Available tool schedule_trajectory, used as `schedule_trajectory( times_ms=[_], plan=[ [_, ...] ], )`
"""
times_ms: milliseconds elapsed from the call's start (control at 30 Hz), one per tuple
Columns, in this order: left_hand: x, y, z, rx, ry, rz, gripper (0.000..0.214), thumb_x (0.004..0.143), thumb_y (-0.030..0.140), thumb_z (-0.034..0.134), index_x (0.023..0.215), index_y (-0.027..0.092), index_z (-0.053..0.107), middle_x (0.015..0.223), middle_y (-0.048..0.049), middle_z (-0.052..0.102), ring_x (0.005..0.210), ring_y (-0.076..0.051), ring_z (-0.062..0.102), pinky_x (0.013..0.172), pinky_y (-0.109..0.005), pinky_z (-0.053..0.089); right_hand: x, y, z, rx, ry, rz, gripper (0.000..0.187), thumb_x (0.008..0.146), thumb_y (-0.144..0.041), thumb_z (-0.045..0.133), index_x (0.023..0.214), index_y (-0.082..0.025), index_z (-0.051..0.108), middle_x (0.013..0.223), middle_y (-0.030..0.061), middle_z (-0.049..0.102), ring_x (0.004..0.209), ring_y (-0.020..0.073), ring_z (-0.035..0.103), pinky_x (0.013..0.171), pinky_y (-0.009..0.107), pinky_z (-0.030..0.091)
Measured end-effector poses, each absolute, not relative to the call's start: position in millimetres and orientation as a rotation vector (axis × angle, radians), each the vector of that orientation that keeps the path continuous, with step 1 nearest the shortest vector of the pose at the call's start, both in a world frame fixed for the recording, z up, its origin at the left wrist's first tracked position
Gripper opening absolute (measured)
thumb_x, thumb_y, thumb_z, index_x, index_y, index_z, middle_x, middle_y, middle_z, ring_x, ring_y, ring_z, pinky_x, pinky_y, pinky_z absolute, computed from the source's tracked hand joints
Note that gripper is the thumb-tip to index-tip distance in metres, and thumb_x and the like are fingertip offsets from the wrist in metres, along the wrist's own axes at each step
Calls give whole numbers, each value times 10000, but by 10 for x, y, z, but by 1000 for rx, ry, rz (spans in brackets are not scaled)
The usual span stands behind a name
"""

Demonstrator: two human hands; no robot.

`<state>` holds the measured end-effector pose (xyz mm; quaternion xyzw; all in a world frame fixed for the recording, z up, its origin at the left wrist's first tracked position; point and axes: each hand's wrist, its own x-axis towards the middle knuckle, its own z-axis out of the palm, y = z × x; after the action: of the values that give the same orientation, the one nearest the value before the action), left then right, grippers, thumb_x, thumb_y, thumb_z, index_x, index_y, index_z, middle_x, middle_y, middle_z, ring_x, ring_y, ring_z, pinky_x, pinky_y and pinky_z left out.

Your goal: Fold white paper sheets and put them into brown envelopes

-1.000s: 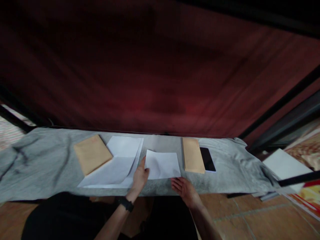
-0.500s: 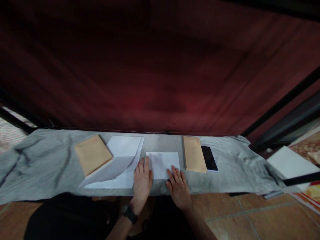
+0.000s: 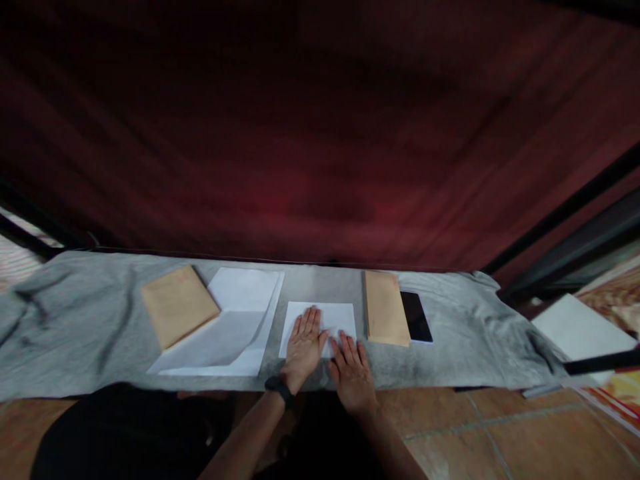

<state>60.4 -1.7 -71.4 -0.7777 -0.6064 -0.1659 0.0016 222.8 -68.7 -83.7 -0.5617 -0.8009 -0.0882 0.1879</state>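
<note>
folded white sheet [image 3: 340, 315], lying flat at the middle of the grey cloth [image 3: 75, 333], near its front edge; left hand [image 3: 303, 348], fingers spread and palm down, pressed on the sheet's left half; right hand [image 3: 351, 372], likewise flat and open, fingertips on the sheet's lower right edge, neither hand gripping anything. to the left, larger white papers [image 3: 230, 320] partly overlapped by a brown envelope [image 3: 177, 303]; to the right, a second brown envelope [image 3: 384, 307] just beside the sheet, with a dark phone [image 3: 416, 317] touching its far side.
</note>
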Motion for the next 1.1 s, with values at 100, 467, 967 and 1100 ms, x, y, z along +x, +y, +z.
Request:
schedule_trajectory(
  times_ms=[100,467,967,1100],
  plan=[
    [442,17,-724,-2314,-1995,-486,595,1020,384,287,1509,60,381,1564,-162,395,1488,-256,302,1218,-451,267,2221,-689,-817,-1586,-2240,-215,510,1029,-424,438,1508,-252,420,1582,81,382,1443,237,384,1197,451,243],
    [265,-129,-733,-2195,-2048,-528,638,1007,398,289,1505,7,363,1577,-211,345,1481,-309,311,1197,-490,291,2040,-492,-681,-1601,-2133,-26,488,1057,-352,334,1506,-182,427,1519,111,473,1426,240,418,1189,473,299],
    [267,-118,-752,-2172,-2064,-490,633,988,366,308,1512,14,354,1575,-202,362,1486,-291,304,1210,-470,268,1742,130,-896,-1651,-2076,-92,540,1042,-390,375,1485,-88,441,1527,162,447,1440,263,387,1179,446,310],
    [269,-113,-759,-2164,-2076,-508,634,988,372,315,1512,17,354,1571,-197,370,1484,-287,310,1209,-466,272,1913,95,-919,-1734,-1979,-210,585,1046,-396,358,1495,-22,395,1510,229,447,1431,300,395,1148,474,344]
  ],
)
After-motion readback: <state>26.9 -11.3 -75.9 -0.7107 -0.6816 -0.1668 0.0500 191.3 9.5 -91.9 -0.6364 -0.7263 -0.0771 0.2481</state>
